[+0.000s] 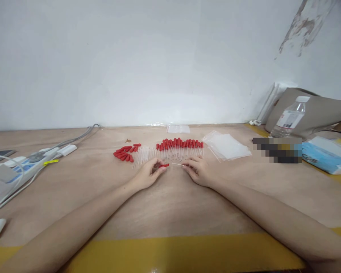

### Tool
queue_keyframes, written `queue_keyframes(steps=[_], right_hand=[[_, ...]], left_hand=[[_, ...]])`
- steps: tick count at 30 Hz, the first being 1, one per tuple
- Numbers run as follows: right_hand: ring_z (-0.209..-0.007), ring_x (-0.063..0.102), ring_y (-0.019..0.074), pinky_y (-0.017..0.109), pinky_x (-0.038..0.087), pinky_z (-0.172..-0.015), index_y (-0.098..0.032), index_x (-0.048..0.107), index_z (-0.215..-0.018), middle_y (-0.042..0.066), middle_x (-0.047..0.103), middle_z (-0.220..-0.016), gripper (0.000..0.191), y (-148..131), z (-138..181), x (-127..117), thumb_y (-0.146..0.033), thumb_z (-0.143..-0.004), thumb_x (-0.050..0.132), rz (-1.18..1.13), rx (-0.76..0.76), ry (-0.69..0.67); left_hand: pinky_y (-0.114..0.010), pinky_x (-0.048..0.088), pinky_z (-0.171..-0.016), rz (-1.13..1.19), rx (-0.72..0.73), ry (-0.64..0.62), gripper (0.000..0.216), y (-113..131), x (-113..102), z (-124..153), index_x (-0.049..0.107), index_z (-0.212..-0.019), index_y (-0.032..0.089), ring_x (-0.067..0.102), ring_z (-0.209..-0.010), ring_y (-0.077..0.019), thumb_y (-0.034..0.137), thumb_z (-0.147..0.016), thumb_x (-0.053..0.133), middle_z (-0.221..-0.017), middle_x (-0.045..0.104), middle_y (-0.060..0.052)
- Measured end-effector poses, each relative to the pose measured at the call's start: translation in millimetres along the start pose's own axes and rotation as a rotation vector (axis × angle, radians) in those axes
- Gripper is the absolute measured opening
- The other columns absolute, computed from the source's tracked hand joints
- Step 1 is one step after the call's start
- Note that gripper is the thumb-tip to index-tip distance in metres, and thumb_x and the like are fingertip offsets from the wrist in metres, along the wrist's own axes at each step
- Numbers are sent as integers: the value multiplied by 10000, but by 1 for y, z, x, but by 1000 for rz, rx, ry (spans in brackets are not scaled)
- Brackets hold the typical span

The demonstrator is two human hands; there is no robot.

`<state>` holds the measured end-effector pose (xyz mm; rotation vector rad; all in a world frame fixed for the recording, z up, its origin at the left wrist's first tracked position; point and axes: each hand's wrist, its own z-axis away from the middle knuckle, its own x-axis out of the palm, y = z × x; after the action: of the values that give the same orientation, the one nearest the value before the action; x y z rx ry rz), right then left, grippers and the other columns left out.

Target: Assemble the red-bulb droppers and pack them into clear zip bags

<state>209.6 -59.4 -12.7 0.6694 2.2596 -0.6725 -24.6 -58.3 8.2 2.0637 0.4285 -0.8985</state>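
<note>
Holding a tube, right fingers sit left of a barcoded bottle.

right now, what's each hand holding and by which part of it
The left hand holds a red dropper bulb by the end nearer that hand; the right hand pinches a thin clear dropper tube near its right end.

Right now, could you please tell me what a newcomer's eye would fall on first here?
Probably the row of red-topped clear tubes at mid-picture, with loose red bulbs to its left. Just in front of the row, the left hand holds a red bulb and the right hand a thin clear tube.
</note>
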Motion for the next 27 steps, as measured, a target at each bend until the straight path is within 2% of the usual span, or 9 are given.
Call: queue_keyframes(steps=[5, 10, 18, 23, 27], right_hand=[[-758, 554, 137, 320, 329, -761, -200, 594, -942, 36, 620, -851, 172, -5, 0, 1, -230, -844, 456, 7, -6, -7], [-733, 552, 132, 322, 327, -755, -188, 595, -933, 40, 626, -847, 171, -8, -2, 2, -223, -847, 452, -29, -20, -20], [-679, 536, 128, 308, 332, -706, -177, 610, -863, 17, 602, -735, 143, -12, -5, -2, -208, -832, 474, -105, -29, -117], [-705, 555, 136, 326, 308, -727, -215, 632, -896, 24, 640, -811, 177, -4, -7, -4, -224, -847, 462, -59, -80, -182], [-696, 548, 129, 322, 273, -720, -224, 640, -912, 23, 644, -837, 201, -2, -8, -2, -224, -853, 448, 48, -131, -184]], left_hand=[[-252, 444, -609, 119, -35, -16, 204, 2, 7, 0, 526, -864, 163, 528, -656, -121, 354, -818, 471, -784, 577, -19], [-262, 453, -696, 224, -29, -25, 232, 2, 12, -1, 540, -959, 165, 563, -779, -139, 339, -830, 457, -873, 606, -36], [-246, 430, -646, 148, -8, -39, 249, 3, 12, -1, 604, -869, 165, 540, -708, -131, 345, -845, 433, -778, 608, -13], [-248, 421, -666, 92, 102, -123, 211, 5, 9, 1, 610, -859, 177, 536, -720, -127, 293, -855, 433, -782, 597, -17], [-246, 411, -656, -1, 126, -141, 219, 4, 10, 2, 608, -841, 175, 525, -703, -126, 303, -857, 431, -738, 570, -15]])
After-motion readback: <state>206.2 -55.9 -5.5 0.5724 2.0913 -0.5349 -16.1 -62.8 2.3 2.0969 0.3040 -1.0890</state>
